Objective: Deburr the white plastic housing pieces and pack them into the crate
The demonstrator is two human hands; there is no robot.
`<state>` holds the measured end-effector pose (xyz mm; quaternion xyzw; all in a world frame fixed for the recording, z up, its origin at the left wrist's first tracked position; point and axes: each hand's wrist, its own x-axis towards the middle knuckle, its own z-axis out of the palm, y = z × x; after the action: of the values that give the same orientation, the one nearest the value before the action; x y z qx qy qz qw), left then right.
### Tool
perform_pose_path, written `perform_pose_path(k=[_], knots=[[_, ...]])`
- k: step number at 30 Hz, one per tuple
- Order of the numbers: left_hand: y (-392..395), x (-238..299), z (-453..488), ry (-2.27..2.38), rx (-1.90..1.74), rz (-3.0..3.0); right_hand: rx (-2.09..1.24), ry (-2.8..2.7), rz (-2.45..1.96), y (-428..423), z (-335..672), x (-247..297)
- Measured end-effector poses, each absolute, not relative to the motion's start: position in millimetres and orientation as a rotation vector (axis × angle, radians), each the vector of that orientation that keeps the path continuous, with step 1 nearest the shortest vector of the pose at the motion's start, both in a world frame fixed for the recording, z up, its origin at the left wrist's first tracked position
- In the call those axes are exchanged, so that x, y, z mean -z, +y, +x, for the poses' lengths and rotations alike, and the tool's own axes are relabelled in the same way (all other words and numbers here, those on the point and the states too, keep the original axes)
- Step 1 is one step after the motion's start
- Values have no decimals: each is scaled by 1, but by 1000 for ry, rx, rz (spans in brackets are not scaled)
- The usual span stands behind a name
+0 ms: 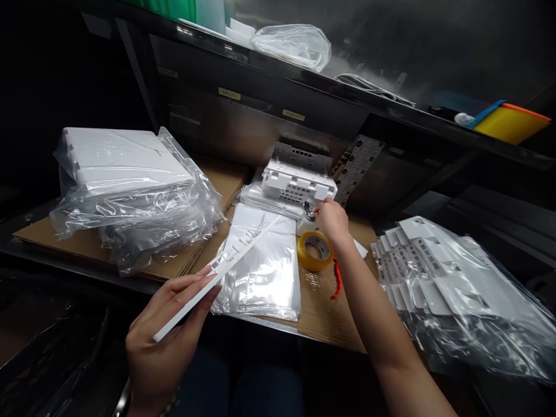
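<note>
My left hand [174, 324] is closed on the lower end of a thin white plastic panel [230, 258]. The panel is held edge-on and tilted over a stack of clear plastic bags [264, 278]; small cut-outs show along its side. Stretched forward, my right hand [332, 220] has its fingers drawn together beside a small white bottle with a metal top [307, 217]. Whatever those fingers may hold is hidden. Just below lies a roll of yellow tape [315, 251], with a red-handled tool [336, 280] partly behind my forearm.
Bagged white panels [130, 162] are piled on cardboard at left. More white slotted parts [421, 266] lie in plastic at right. White slotted pieces [299, 179] stand at the back, below a shelf [278, 65] holding a plastic bag and a yellow bin [510, 123].
</note>
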<state>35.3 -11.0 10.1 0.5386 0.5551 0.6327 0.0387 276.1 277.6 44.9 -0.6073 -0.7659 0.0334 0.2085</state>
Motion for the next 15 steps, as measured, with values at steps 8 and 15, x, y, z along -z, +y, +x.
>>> perform_pose_path(k=[8, 15], knots=[[-9, -8, 37, 1675, -1955, 1781, -277, -1976, -1325, 181, 251, -74], [-15, 1, 38, 1614, -1863, 1913, -705, -1808, -680, 35, 194, -75]])
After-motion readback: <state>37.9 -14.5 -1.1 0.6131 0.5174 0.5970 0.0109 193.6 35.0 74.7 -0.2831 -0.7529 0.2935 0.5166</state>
